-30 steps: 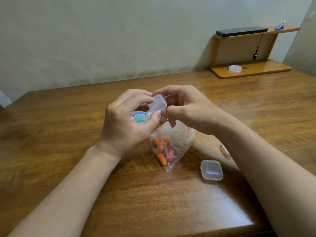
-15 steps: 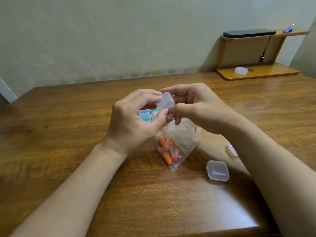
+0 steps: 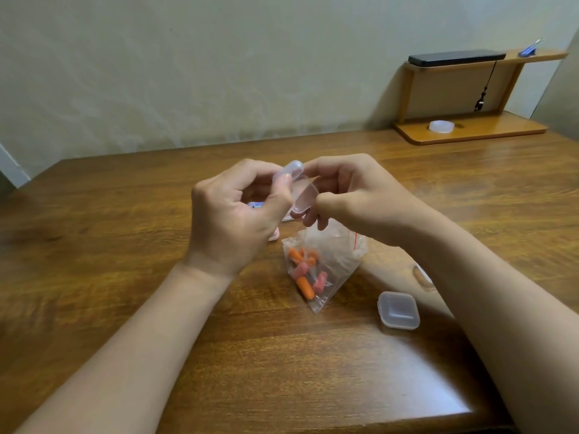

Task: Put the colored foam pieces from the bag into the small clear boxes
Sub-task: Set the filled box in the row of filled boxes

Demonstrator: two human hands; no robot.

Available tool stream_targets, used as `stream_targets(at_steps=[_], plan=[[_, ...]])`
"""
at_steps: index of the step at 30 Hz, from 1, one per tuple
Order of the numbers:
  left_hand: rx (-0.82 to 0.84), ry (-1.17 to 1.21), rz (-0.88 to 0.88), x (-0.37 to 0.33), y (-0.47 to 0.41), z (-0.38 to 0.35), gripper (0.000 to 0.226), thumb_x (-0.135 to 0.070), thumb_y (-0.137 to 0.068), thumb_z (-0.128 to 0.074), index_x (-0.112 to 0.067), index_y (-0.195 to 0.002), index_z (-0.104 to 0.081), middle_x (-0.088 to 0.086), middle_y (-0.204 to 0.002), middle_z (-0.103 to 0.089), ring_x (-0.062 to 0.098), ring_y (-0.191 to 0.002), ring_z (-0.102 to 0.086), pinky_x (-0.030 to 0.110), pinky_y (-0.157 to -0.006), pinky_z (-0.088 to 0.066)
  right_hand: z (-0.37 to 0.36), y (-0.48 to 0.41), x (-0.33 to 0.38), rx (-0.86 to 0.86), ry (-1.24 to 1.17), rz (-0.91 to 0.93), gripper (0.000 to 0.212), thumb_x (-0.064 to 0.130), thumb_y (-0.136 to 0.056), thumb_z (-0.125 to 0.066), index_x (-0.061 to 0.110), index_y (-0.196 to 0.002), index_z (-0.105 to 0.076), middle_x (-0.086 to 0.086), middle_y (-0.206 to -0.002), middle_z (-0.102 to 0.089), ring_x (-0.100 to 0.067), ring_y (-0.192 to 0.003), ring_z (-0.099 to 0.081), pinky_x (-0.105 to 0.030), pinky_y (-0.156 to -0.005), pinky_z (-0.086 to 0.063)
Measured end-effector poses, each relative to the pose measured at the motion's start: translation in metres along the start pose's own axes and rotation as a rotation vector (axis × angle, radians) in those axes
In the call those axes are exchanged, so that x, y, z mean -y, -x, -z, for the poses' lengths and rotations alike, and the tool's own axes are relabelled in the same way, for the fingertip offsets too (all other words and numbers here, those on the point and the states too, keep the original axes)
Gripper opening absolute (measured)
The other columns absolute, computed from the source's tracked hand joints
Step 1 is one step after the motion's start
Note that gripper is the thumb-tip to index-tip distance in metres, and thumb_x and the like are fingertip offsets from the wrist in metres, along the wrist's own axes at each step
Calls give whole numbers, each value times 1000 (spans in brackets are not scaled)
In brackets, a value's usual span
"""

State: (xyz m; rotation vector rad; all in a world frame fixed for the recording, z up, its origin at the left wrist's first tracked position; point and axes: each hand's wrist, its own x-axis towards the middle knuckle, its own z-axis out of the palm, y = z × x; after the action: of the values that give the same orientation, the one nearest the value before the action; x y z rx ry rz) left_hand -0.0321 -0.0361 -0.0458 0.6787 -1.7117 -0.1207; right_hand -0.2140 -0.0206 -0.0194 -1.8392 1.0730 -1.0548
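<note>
A small clear box [image 3: 301,191] is held up above the table between both hands, its lid swung apart from its base. My left hand [image 3: 233,214] grips the lid side and my right hand [image 3: 354,195] grips the base. Below them a clear zip bag [image 3: 322,264] lies on the wooden table [image 3: 109,245] with several orange and pink foam pieces [image 3: 305,272] inside. A second clear box [image 3: 398,310], shut, sits to the right of the bag. More small boxes with coloured contents [image 3: 255,204] are mostly hidden behind my left hand.
A wooden shelf stand [image 3: 470,126] stands at the far right against the wall, with a tape roll [image 3: 441,126] on its base and a black flat device [image 3: 456,57] on top. Part of another clear item [image 3: 423,277] shows beside my right forearm.
The box in my hands was shut; now its lid has come apart from the base. The camera view shifted slightly, while the bag and the other box stayed put.
</note>
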Motion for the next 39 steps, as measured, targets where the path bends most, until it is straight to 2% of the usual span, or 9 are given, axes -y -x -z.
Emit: stream_targets(at_steps=[3,6,9,12,14,18,23,33,39], plan=[[-4,125,185,-4,-1,0,6,-8,-97,-64,-8,-102,-69,-4,-80,-73,15,-63,-71,30,-53,-56,1,-1,0,18,15,-37,42,-8,-81,-56,6,-119,-66,-15,-89,-74,-32,-81,-72,-44,-72,-59],[0,223,408,-7,-3,-1,16,-8,-101,-59,-18,-113,-58,0,-69,-73,18,-61,-73,32,-51,-59,3,0,2,40,28,-55,43,-14,-85,-55,6,-122,-65,-15,-91,-74,-32,-84,-71,-39,-75,-59],[27,288,606,-5,-5,-2,13,-13,-102,-57,-25,-108,-60,2,-70,-72,27,-54,-72,51,-46,-59,14,1,7,-65,69,-43,35,-12,-84,-58,8,-111,-69,-12,-89,-73,-24,-81,-69,-37,-77,-57],[66,361,734,-1,-7,-3,11,-9,-101,-58,-17,-106,-65,0,-62,-69,24,-53,-70,35,-41,-56,34,5,9,-205,251,-26,24,-12,-78,-61,10,-85,-67,-20,-82,-67,-20,-69,-62,-48,-71,-56],[143,397,801,-2,-7,-4,14,-8,-99,-61,-11,-112,-66,4,-66,-68,21,-52,-68,28,-39,-53,41,7,9,-172,380,-73,22,-10,-76,-66,12,-77,-64,-16,-78,-65,-18,-65,-66,-47,-65,-60],[323,361,857,-3,-3,-4,21,-7,-100,-58,-8,-120,-64,7,-70,-63,21,-57,-71,28,-38,-52,38,8,9,-2,509,-192,17,-5,-79,-73,10,-77,-65,-11,-82,-67,-16,-67,-70,-32,-60,-62],[445,312,930,-1,-3,-2,22,-8,-101,-56,-17,-120,-62,3,-70,-60,26,-69,-75,38,-49,-60,42,8,10,-19,542,-248,17,-6,-79,-71,9,-77,-63,-12,-80,-64,-15,-61,-68,-25,-53,-57],[455,280,904,-2,-3,-3,26,-2,-101,-50,-15,-120,-61,6,-70,-56,20,-59,-70,38,-53,-61,28,6,1,44,482,-237,10,7,-83,-73,5,-75,-67,-15,-82,-69,-19,-49,-63,-27,-44,-52],[431,258,899,-2,-4,-2,25,-2,-101,-50,-15,-119,-62,4,-70,-57,18,-60,-72,37,-55,-61,26,6,-2,159,455,-253,32,19,-95,-58,8,-69,-74,-10,-64,-67,-24,-45,-50,-25,-39,-41]])
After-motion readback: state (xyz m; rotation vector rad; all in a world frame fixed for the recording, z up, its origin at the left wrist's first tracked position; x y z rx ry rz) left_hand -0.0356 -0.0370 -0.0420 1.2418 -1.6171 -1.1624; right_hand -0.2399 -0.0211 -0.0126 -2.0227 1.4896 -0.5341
